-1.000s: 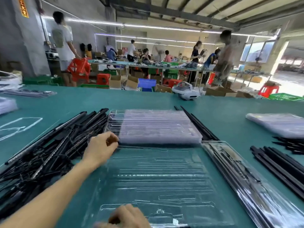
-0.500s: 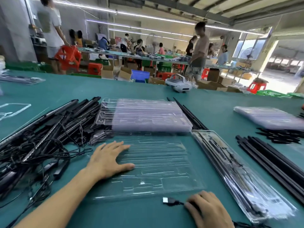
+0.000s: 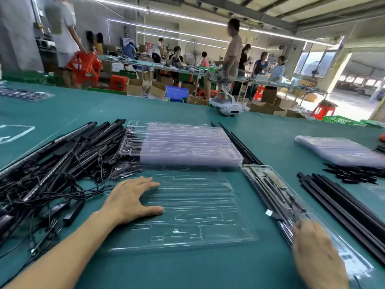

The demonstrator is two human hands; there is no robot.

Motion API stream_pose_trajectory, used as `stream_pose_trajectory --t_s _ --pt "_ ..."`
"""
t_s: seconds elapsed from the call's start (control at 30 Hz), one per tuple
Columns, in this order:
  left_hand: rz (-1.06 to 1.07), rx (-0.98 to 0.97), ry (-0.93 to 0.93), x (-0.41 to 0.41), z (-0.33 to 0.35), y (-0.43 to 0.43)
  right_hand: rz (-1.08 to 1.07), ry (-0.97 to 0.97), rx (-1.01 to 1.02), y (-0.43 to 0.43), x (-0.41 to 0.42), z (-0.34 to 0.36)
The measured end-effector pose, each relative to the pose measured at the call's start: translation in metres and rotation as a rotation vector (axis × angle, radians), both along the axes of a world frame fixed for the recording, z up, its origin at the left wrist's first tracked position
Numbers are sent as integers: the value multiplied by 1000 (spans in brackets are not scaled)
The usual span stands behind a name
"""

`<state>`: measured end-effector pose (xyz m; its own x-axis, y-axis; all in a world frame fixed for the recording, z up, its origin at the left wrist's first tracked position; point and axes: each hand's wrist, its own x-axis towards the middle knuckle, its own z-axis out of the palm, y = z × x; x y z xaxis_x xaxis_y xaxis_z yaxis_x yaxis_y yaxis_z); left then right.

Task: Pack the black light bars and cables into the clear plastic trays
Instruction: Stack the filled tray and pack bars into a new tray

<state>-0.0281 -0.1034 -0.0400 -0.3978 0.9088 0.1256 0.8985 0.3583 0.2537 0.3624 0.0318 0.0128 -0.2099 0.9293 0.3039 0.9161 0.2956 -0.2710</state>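
While the left hand [image 3: 133,201] presses the empty tray [image 3: 198,215] with fingers [image 3: 150,183] spread, the bars [image 3: 62,163] lie just left, slanting across its slots; the blurred right hand's [image 3: 312,247] grip is unreadable.

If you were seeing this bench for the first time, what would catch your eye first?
The tangled heap of black light bars and cables at the left stands out first. In the middle, the left hand lies flat on an empty clear tray, with a stack of trays behind it.
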Motion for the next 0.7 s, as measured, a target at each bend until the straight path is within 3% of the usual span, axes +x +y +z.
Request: stream_pose_trajectory --t_s 0.1,0.23,0.43,0.63,0.7 --pt "-9 -9 13 3 3 -1 -19 68 70 17 -2 10" --pt "-23 -48 47 16 13 1 -79 -164 -65 43 -24 21" --pt "-107 -109 74 48 26 17 216 -14 -84 110 -106 21" --pt "-195 -192 -256 29 38 21 166 96 -122 211 -156 5" --pt "-176 -105 -417 13 48 16 151 71 -145 236 -167 0"
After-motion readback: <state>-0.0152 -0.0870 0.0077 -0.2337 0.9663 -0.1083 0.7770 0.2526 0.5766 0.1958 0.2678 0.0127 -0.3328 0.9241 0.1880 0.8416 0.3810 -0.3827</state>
